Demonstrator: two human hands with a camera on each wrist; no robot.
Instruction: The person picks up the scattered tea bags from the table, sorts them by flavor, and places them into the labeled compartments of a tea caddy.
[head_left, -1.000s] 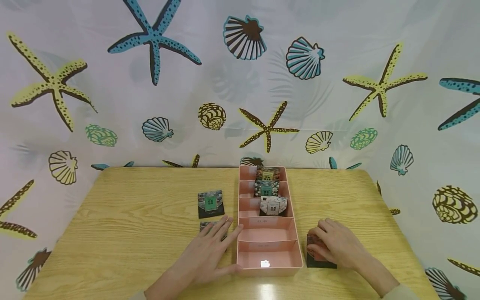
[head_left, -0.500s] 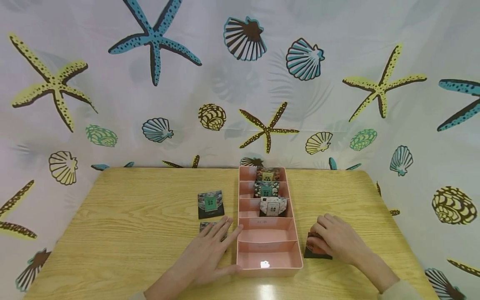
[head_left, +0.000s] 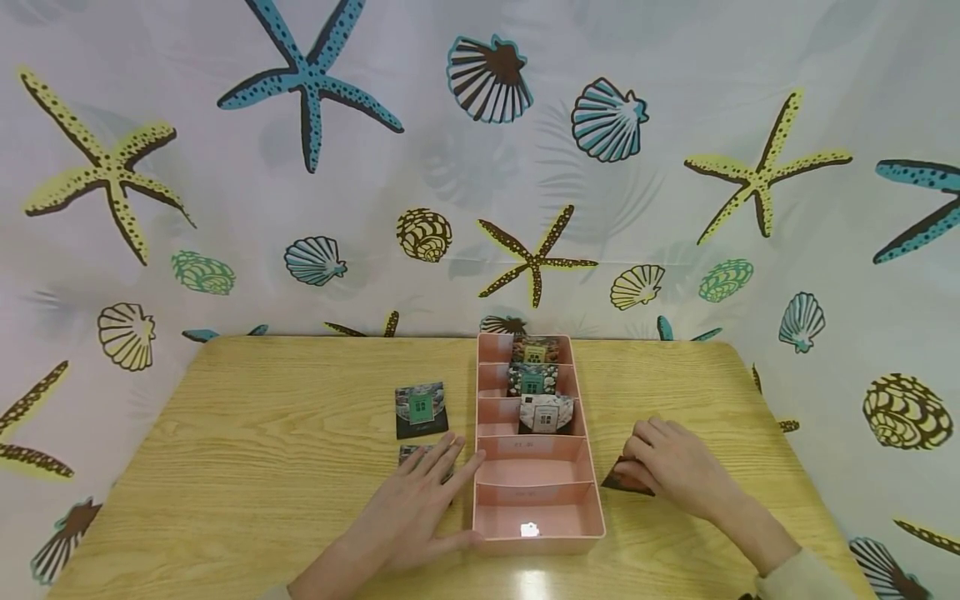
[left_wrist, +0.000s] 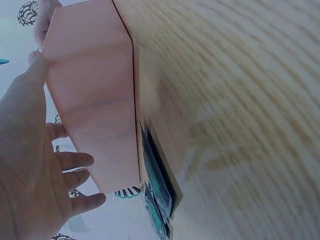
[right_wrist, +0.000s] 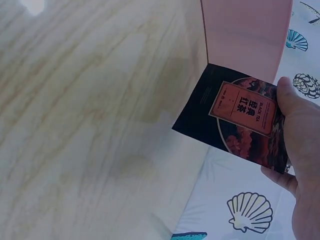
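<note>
My right hand [head_left: 678, 467] pinches a black and red tea bag packet [right_wrist: 245, 110] by its edge, thumb on the printed face, which reads "BLACK TEA". The packet is tilted, its lower corner by the right wall of a pink divided box [head_left: 538, 544]. My left hand [head_left: 416, 508] lies along the box's left side with fingers spread, thumb and a fingertip at the rim. Standing in the three far compartments are a yellow-labelled packet [head_left: 535, 350], a teal-labelled packet [head_left: 533, 380] and a white packet [head_left: 547, 414]. The two near compartments hold nothing visible.
On the wooden table [head_left: 262, 433], left of the box, lies a green-labelled packet [head_left: 421, 408]. Another packet [head_left: 411, 452] is partly hidden under my left fingers. A patterned cloth [head_left: 360, 183] with starfish and shells hangs behind the table.
My right hand has lifted the black tea packet from lying on the table to a tilted pose, moving it slightly away from me and toward the box. The left hand stays put.
</note>
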